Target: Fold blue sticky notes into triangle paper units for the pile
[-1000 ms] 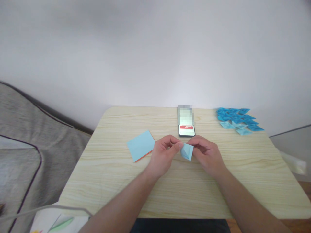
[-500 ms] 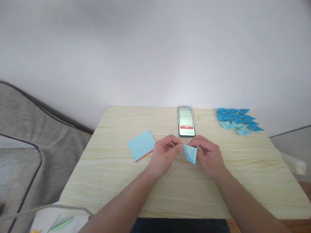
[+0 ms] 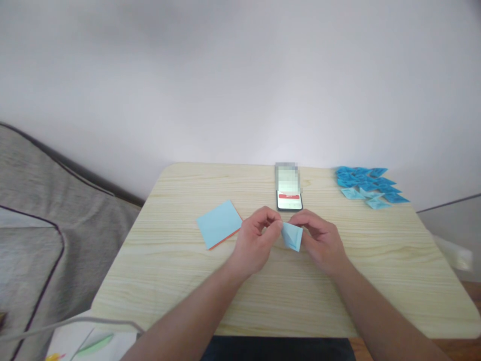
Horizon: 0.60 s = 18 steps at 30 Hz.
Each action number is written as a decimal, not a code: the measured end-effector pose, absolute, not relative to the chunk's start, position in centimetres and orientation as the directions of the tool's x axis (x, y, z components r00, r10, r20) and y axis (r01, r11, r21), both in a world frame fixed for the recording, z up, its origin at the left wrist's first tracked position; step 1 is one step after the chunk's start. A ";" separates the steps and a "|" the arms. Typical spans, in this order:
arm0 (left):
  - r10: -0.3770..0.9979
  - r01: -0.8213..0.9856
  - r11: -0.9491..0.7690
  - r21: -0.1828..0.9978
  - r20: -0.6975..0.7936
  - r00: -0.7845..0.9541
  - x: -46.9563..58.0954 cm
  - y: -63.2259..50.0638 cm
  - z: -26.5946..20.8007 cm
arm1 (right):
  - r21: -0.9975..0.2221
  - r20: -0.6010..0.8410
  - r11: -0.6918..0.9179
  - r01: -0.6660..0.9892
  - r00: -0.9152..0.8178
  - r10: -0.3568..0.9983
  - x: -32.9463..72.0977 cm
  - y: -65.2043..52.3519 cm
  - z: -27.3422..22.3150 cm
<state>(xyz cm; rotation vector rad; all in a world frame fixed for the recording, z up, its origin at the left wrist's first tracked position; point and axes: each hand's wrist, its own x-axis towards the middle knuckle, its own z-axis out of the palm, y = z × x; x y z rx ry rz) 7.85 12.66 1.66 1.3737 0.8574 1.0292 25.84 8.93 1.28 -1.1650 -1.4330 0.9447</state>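
Between my two hands is a small piece of folded light-blue paper point(image 3: 292, 236), held above the table. My left hand point(image 3: 258, 238) pinches its upper left corner between thumb and fingers. At the paper's right edge, my right hand point(image 3: 319, 239) has its fingers curled and closed on it; the fingertips behind the paper are partly hidden. Just left of my left hand lies a stack of square paper point(image 3: 220, 224), light blue on top with an orange edge showing beneath.
A phone point(image 3: 289, 200) with a lit screen lies beyond my hands. Several folded blue paper pieces point(image 3: 366, 183) are grouped at the table's back right. The wooden table point(image 3: 169, 281) meets a white wall point(image 3: 233, 90). Grey fabric point(image 3: 86, 240) and a cable point(image 3: 93, 319) are at left.
The folded paper has shifted very slightly left and up in view, still between both hands. My hands keep nearly the same grip.
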 end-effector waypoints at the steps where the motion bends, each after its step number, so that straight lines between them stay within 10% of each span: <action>1: 0.940 -0.075 -0.062 0.995 0.084 0.329 7.9 12.7 1.6 | -0.965 0.203 0.202 0.168 -0.009 0.979 25.9 8.9 1.3; 18: 0.921 0.141 -0.219 0.966 0.157 0.358 8.2 11.7 1.7 | -0.999 -0.011 -0.021 0.044 0.228 0.973 25.5 9.2 1.2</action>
